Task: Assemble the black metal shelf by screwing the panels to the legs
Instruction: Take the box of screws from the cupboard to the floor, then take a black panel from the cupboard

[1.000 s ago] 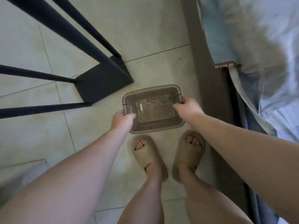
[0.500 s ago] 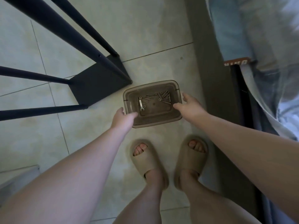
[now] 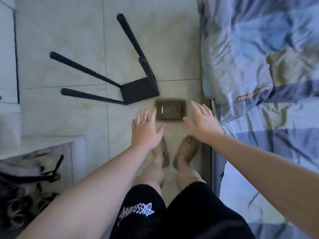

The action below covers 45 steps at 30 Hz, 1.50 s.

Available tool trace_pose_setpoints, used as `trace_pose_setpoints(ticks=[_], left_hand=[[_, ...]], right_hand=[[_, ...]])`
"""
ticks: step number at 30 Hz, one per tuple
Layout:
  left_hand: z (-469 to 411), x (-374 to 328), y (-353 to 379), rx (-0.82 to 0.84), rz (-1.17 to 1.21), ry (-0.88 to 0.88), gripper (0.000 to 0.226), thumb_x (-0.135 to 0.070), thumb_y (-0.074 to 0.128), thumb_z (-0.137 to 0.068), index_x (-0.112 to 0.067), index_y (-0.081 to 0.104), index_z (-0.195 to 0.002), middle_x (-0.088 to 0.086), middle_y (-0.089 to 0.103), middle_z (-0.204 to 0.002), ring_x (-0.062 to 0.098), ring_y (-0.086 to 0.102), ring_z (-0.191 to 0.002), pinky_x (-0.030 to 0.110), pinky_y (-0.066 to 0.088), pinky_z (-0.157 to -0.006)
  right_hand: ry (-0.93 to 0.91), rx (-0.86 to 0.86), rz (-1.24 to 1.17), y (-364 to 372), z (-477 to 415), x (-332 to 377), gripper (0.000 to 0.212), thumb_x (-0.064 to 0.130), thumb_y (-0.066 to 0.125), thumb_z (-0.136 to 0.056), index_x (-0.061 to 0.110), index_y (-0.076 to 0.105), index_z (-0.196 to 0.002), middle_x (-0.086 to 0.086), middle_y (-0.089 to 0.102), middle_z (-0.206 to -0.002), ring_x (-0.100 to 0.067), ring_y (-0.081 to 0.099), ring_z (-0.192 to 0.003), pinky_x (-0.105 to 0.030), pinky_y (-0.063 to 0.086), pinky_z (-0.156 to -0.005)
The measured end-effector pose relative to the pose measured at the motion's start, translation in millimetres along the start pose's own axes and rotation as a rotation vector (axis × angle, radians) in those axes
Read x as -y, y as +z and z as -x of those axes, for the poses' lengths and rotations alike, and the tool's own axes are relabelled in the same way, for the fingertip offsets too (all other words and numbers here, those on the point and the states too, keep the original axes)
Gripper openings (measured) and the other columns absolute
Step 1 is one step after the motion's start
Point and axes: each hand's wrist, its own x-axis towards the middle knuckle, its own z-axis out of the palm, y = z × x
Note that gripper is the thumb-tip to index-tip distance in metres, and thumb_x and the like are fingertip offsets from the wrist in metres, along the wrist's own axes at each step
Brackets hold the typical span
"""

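Both arms reach out and down, palms facing the floor. The left hand (image 3: 146, 131) has its fingers straight and fanned apart, holding nothing, and the right hand (image 3: 202, 122) is the same, spread wide and relaxed. Below the wrists are tan slippers (image 3: 186, 150) on the tile floor (image 3: 69, 118).

Right between the two sets of fingertips sits a smoky see-through plastic box (image 3: 170, 120). The left fingers line up with its left wall and the right thumb is just off its right front corner, but there's no telling if either one actually touches it. Inside are a small silver wrench (image 3: 162, 109) and a few loose screws (image 3: 177, 108).

Just past the left fingertips, the black metal shelf (image 3: 139, 91) lies tipped over on the tile: one dark panel beside the box with four legs (image 3: 86, 70) splaying away from it.

As for writing, the black shorts (image 3: 189, 213) carry white graffiti-style lettering, upside down and not cleanly readable. Beyond the right fingers, the blue blanket (image 3: 259, 57) has an orange label (image 3: 252, 96), too blurry to make out.
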Motion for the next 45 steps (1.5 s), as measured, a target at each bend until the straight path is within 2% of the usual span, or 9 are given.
trace_pose_setpoints(ticks=[7, 15, 20, 26, 28, 32, 37, 41, 45], left_hand=[[112, 4, -117, -0.254, 0.073, 0.000, 0.075, -0.068, 0.031, -0.094, -0.034, 0.011, -0.158, -0.004, 0.000, -0.168, 0.023, -0.008, -0.154, 0.053, 0.003, -0.123], [198, 91, -196, -0.458, 0.127, -0.096, 0.076, -0.075, 0.023, -0.091, -0.041, 0.003, -0.157, -0.009, -0.010, -0.167, 0.018, -0.016, -0.152, 0.051, -0.006, -0.121], [260, 183, -215, -0.532, 0.201, -0.214, 0.079, -0.076, 0.021, -0.090, -0.039, 0.000, -0.157, -0.007, -0.012, -0.167, 0.019, -0.020, -0.151, 0.053, -0.007, -0.121], [325, 292, -217, -0.590, 0.292, -0.337, 0.080, -0.077, 0.020, -0.091, -0.039, -0.001, -0.158, -0.009, -0.014, -0.167, 0.018, -0.023, -0.150, 0.053, -0.009, -0.121], [346, 327, -215, -0.611, 0.326, -0.385, 0.080, -0.076, 0.023, -0.092, -0.039, 0.000, -0.159, -0.008, -0.012, -0.167, 0.019, -0.021, -0.151, 0.055, -0.007, -0.121], [388, 385, -205, -0.685, 0.386, -0.544, 0.080, -0.076, 0.023, -0.091, -0.038, 0.002, -0.158, -0.007, -0.009, -0.168, 0.019, -0.017, -0.152, 0.052, -0.006, -0.121], [428, 444, -184, -0.725, 0.461, -0.768, 0.074, -0.071, 0.026, -0.096, -0.038, 0.004, -0.158, -0.007, -0.005, -0.168, 0.022, -0.011, -0.153, 0.051, -0.001, -0.122], [447, 485, -172, -0.720, 0.530, -0.933, 0.074, -0.072, 0.022, -0.096, -0.037, 0.005, -0.159, -0.005, -0.004, -0.168, 0.023, -0.011, -0.153, 0.052, 0.001, -0.122], [454, 530, -173, -0.720, 0.589, -1.052, 0.075, -0.073, 0.020, -0.094, -0.036, 0.007, -0.159, -0.005, -0.001, -0.168, 0.025, -0.007, -0.154, 0.053, 0.003, -0.122]], right_hand=[[-0.244, -0.059, 0.221, -70, 104, 90, 0.071, 0.058, 0.034, -0.103, 0.032, 0.005, -0.162, 0.009, 0.003, -0.170, -0.018, -0.007, -0.156, -0.047, 0.001, -0.125], [-0.525, -0.098, 0.457, -66, 160, 210, 0.075, 0.066, 0.017, -0.098, 0.034, -0.007, -0.161, 0.010, -0.009, -0.169, -0.020, -0.017, -0.155, -0.045, -0.009, -0.123], [-0.663, -0.112, 0.562, -21, 180, 300, 0.076, 0.069, 0.017, -0.097, 0.035, -0.011, -0.160, 0.014, -0.016, -0.167, -0.016, -0.024, -0.152, -0.039, -0.017, -0.117], [-0.831, -0.053, 0.620, 52, 205, 403, 0.081, 0.076, 0.004, -0.088, 0.039, -0.019, -0.157, 0.022, -0.030, -0.156, -0.004, -0.038, -0.140, -0.038, -0.015, -0.119], [-0.894, -0.012, 0.659, 79, 214, 439, 0.078, 0.076, 0.003, -0.089, 0.042, -0.027, -0.152, 0.023, -0.036, -0.154, -0.004, -0.047, -0.136, -0.035, -0.020, -0.117], [-1.051, 0.065, 0.764, 128, 232, 504, 0.071, 0.075, 0.001, -0.091, 0.047, -0.038, -0.143, 0.023, -0.045, -0.150, -0.009, -0.047, -0.138, -0.037, -0.021, -0.118], [-1.264, 0.167, 0.800, 184, 250, 581, 0.073, 0.079, -0.008, -0.086, 0.044, -0.030, -0.146, 0.022, -0.035, -0.156, -0.007, -0.043, -0.141, -0.033, -0.016, -0.118], [-1.388, 0.278, 0.786, 233, 256, 633, 0.072, 0.077, 0.003, -0.091, 0.042, -0.021, -0.149, 0.022, -0.026, -0.158, -0.005, -0.030, -0.145, -0.032, -0.007, -0.121], [-1.448, 0.371, 0.816, 289, 247, 685, 0.075, 0.069, 0.014, -0.095, 0.038, -0.014, -0.157, 0.020, -0.025, -0.160, -0.006, -0.029, -0.147, -0.032, -0.005, -0.121]])
